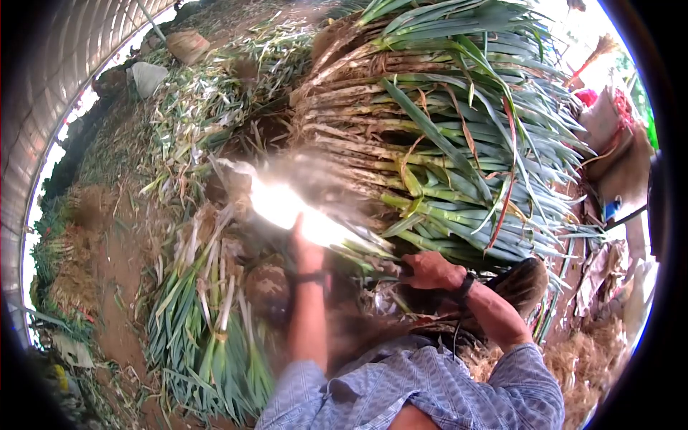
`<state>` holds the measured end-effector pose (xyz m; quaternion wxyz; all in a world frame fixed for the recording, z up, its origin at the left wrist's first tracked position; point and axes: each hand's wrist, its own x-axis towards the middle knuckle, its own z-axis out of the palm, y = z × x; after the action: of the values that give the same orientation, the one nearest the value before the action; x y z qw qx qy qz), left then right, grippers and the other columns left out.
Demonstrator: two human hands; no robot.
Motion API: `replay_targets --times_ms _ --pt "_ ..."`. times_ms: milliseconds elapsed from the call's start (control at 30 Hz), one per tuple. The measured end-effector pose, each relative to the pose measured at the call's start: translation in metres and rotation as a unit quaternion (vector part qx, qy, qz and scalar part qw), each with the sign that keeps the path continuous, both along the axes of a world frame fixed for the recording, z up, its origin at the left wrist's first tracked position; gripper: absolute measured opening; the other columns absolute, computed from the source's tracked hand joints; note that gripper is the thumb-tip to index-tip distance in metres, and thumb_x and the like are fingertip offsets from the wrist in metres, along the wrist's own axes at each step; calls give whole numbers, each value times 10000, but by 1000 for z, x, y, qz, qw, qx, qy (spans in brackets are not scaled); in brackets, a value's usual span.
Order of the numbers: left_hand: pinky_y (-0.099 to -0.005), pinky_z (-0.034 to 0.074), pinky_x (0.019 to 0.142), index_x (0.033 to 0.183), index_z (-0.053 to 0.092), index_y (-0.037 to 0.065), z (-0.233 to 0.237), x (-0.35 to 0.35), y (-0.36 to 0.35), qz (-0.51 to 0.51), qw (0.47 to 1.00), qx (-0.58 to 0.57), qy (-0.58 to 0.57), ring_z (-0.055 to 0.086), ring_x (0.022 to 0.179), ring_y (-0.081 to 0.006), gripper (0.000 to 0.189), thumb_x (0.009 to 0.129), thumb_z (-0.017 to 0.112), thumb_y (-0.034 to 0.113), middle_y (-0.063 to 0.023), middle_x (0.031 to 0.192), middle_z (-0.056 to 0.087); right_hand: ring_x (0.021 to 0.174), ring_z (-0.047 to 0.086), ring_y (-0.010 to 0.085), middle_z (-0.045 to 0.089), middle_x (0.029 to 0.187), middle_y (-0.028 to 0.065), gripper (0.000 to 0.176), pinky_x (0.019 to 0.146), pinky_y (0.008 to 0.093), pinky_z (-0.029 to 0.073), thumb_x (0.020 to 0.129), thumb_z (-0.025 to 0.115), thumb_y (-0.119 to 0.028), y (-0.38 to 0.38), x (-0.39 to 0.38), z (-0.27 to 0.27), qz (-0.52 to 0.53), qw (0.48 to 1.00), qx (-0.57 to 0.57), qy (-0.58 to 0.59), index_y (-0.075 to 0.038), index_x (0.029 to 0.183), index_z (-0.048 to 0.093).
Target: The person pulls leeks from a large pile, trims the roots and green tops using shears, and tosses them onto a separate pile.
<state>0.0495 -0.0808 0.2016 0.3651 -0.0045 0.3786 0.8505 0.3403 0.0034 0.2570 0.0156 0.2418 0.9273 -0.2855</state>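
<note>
Dirt floor [118,258] under a curved tunnel wall [43,86], littered with green trimmings. A big heap of leeks [444,136] lies stacked, muddy white shanks leftward. A tied bundle [208,322] lies below. Two slumped sacks [188,44], contents hidden. The right hand [430,271] is fisted around stalks [380,247] at the heap's lower edge; the left hand [308,244] meets a glare-washed shank [283,204], grip unclear
</note>
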Motion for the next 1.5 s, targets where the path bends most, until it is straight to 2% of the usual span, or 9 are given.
replay_targets --times_ms 167,267,467,633,800,1000,1200,1367,1500 --pt "-368 509 857 1201 568 80 -11 -8 3 -36 999 12 30 609 963 -211 415 926 669 375 -53 1090 604 768 653 423 677 829 231 338 684 501 524 824 703 -328 1 20 -9 -9 1000 -6 13 -29 971 652" --pt "-315 500 765 1074 607 84 24 8 10 -8 1000 -4 -1 568 831 -165 280 1003 564 352 -23 909 578 756 641 441 662 793 233 395 670 513 512 800 727 -337 0 13 -1 8 997 -32 66 -32 1035 639" --pt "-354 515 807 1136 598 52 41 -48 -9 -24 970 -43 237 620 864 -200 385 913 676 356 -70 928 629 734 622 434 636 766 243 374 650 494 492 860 690 -349 1 13 -2 10 989 -79 123 -15 1021 635" --pt "-339 578 687 966 626 21 150 -76 -35 84 938 -136 307 654 751 -197 173 876 693 153 -99 854 642 706 618 391 643 783 240 387 639 451 487 874 686 -342 11 22 -7 -11 984 -98 151 -12 1072 647" --pt "-328 542 699 1072 587 4 246 -139 -84 139 892 -121 413 633 767 -176 247 867 710 71 -68 919 632 743 635 385 675 852 216 372 680 441 506 860 683 -331 28 35 -55 -28 997 -45 62 -53 1108 670" --pt "-323 495 766 1160 589 -79 347 -174 -165 264 571 -331 704 609 850 -199 412 858 743 156 -118 1004 660 869 658 416 693 954 240 500 777 470 516 831 724 -392 9 31 -14 -15 988 -115 104 -32 1171 656" --pt "-325 513 771 1190 578 -54 371 -199 -228 277 456 -436 724 624 828 -228 429 859 740 165 -139 999 666 895 655 393 686 991 235 472 769 433 520 841 732 -358 10 32 -31 -2 989 -145 28 -44 1186 663" --pt "-415 530 776 1388 447 29 349 -221 -269 143 306 -531 777 694 917 -321 631 827 722 121 -206 1030 700 913 649 408 686 1005 231 430 774 437 521 849 722 -306 10 33 -47 19 985 -129 111 -69 1202 657" --pt "-463 501 898 1410 416 -2 241 -321 -333 70 154 -682 711 629 1092 -405 731 800 758 211 -249 1146 658 909 649 422 687 988 235 448 782 469 517 846 706 -328 5 36 -60 13 991 -127 32 -75 1210 648"
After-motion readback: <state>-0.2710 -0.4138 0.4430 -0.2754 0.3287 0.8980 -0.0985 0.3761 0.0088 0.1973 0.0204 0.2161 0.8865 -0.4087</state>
